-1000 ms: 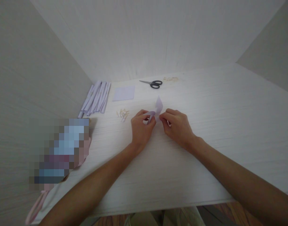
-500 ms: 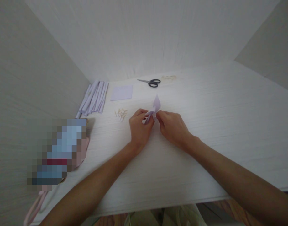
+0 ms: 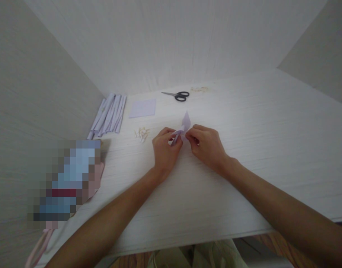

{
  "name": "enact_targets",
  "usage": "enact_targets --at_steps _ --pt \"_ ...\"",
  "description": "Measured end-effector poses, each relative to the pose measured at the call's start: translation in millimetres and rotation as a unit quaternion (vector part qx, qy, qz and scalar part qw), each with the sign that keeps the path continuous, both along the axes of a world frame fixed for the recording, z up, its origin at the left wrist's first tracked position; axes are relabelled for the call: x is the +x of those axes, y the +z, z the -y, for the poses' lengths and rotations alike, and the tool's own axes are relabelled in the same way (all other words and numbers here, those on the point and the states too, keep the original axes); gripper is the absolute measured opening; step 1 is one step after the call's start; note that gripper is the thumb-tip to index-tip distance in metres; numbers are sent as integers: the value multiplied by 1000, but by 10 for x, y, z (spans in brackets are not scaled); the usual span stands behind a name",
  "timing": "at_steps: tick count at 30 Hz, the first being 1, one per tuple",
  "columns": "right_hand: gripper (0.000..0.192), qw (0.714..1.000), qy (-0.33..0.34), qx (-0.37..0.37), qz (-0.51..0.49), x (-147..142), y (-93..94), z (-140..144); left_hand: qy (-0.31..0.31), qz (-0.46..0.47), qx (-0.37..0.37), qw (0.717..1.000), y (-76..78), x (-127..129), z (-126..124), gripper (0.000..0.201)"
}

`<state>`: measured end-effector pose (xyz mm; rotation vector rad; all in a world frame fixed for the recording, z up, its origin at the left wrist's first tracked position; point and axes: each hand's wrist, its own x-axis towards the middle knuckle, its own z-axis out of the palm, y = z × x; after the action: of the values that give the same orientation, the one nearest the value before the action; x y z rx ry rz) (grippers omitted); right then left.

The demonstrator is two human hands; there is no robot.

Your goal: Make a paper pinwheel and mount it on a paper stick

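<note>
Between left hand (image 3: pixel 164 148) and right hand (image 3: pixel 206 146), pinched paper piece (image 3: pixel 184 123) points upward.

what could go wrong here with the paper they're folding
The small lilac paper piece is pinched only at its lower end between the left hand and right hand, so it might crease crookedly or tear. A sweeping wrist could also scatter the little pale bits lying close beside the left hand.

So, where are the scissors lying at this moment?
In the head view the scissors lie flat at the far edge of the table, near the back wall, between the lilac paper square and some small pale bits.
</note>
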<state>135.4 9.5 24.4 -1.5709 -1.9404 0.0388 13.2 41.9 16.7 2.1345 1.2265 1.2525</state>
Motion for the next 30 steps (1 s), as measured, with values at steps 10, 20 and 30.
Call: enact_targets --at_steps 10,20,30 --pt "20 997 15 -27 65 13 -9 -1 5 1 -17 1000 7 2 -5 13" --pt "20 998 11 1 59 24 -1 3 -4 6 -23 1000 2 -6 -8 13" --pt "19 994 5 -3 112 29 -3 -6 -6 8 -16 1000 -4 -5 -9 13"
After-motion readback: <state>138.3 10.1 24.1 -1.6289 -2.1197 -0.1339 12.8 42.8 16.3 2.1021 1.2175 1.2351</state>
